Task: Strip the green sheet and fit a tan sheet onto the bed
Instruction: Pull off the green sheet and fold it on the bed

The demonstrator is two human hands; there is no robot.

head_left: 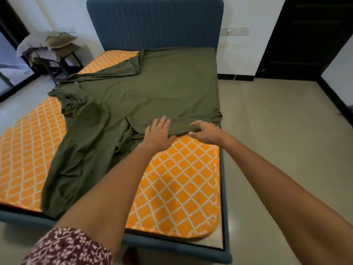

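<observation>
Most of the bed [183, 190] lies bared; the green sheet [145, 92], soft, light, apparently stretchy, is bunched mid-mattress. Best gathered at its folded edge, where the right hand [205, 131] pinches cloth; the left hand [157, 133] presses flat, open.

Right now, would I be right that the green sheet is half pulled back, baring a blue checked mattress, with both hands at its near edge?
Not quite: the head view shows the mattress is orange with a white lattice, not blue. The green sheet is indeed half pulled back, with the left hand and right hand at its near edge.
</observation>
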